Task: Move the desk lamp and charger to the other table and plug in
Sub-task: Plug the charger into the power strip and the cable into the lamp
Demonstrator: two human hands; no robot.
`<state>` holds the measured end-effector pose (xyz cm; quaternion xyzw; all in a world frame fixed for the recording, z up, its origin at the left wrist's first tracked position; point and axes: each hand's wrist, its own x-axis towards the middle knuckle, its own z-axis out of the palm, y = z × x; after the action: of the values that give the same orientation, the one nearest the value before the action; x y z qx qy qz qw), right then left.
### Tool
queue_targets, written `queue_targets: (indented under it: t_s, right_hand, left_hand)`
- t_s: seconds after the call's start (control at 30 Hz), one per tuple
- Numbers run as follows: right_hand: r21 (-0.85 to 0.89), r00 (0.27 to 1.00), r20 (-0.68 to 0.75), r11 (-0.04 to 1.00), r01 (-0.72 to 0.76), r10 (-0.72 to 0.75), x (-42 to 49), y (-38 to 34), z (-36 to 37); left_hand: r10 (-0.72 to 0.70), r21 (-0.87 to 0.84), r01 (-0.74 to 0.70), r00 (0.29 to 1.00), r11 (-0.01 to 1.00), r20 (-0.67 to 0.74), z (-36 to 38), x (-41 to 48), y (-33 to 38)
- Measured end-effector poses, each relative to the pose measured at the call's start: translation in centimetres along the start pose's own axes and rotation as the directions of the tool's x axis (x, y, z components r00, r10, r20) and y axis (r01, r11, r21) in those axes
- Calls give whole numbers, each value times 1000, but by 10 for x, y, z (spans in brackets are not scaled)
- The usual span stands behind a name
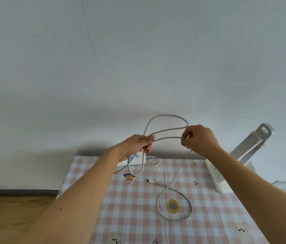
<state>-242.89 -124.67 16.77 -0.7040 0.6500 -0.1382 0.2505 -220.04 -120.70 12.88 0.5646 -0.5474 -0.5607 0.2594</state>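
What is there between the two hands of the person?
In the head view, two strands of the grey charging cable span from the left hand to the right hand; a loop rises above them.

The charger cable (167, 137) was pale grey, its connector (151, 181) white. The cloth (138, 199) on the surface bore a pink-and-white check, dotted with cream bear faces (155, 162) and a round yellow badge (173, 206). The desk lamp (216, 178) was white, the power strip (139, 160) white with blue marks. The wall (103, 59) was off-white, the floor (12, 213) brown wood grain, the skirting (15, 191) dark grey.
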Motion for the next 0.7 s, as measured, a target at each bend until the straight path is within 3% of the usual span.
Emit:
queue_targets:
  t_s: [0.13,0.3,0.4,0.6,0.7]
  right_hand:
    - [-22,981,-143,990,-138,133,1,16,7]
    - [-8,964,-183,980,-197,193,0,40,10]
    - [-29,984,-113,990,-139,135,-2,44,16]
    - [-168,995,78,985,-46,60,-4,31,21]
    - [4,984,26,984,176,-176,-5,13,17]
  left_hand:
    - [-46,-165,44,999,985,-11,-3,-9,0]
    - [-173,207,173,985,963,-15,-10,-18,-11]
    - [-200,210,189,979,959,35,-9,-21,-23]
    - [-61,3,61,995,998,83,-8,-21,-23]
    - [-27,20,25,996,999,90,-9,-18,-15]
